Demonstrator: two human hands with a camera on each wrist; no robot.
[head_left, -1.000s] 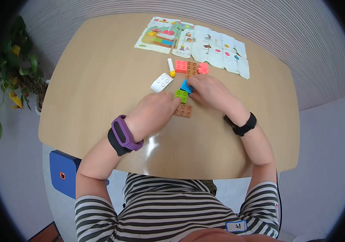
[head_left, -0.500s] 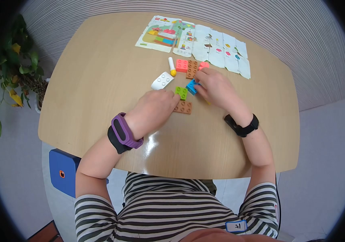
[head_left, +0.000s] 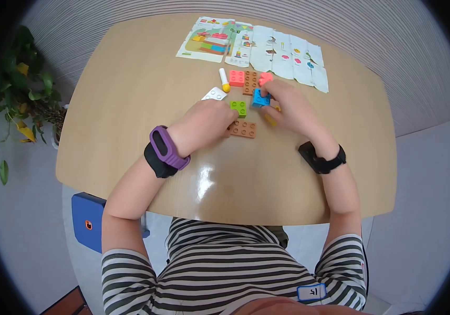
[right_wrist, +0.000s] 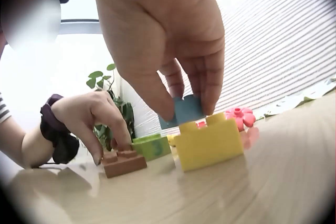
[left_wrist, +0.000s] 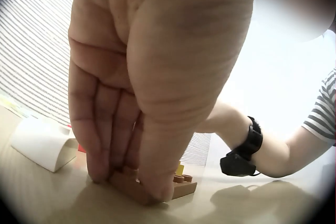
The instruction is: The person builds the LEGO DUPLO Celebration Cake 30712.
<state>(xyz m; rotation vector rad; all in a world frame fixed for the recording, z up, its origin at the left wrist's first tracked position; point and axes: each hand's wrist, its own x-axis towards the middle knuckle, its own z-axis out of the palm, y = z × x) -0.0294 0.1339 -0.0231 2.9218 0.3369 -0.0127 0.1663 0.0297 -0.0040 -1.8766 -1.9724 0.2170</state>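
Note:
My right hand (head_left: 290,107) pinches a blue brick (head_left: 259,98) between thumb and fingers. In the right wrist view that blue brick (right_wrist: 189,109) shows just behind and above the top of a yellow brick (right_wrist: 210,142), which is partly hidden by the hand in the head view. With thumb and fingertips, my left hand (head_left: 206,123) grips the left end of a flat brown brick (head_left: 243,129); the left wrist view shows the fingers on both sides of this brown brick (left_wrist: 185,189). A green brick (head_left: 238,108) lies at the brown brick's far side.
Beyond the hands lie a white curved brick (head_left: 215,94), a white stick with a yellow end (head_left: 224,81), a pink brick (head_left: 236,78), another brown brick (head_left: 250,83) and a pink flower piece (head_left: 266,79). An instruction sheet (head_left: 288,58) is spread at the table's far side.
My right hand has carried the blue brick away from the green brick, to the right, uncovering part of the yellow brick. The left hand stays at the brown brick. The head view has shifted slightly.

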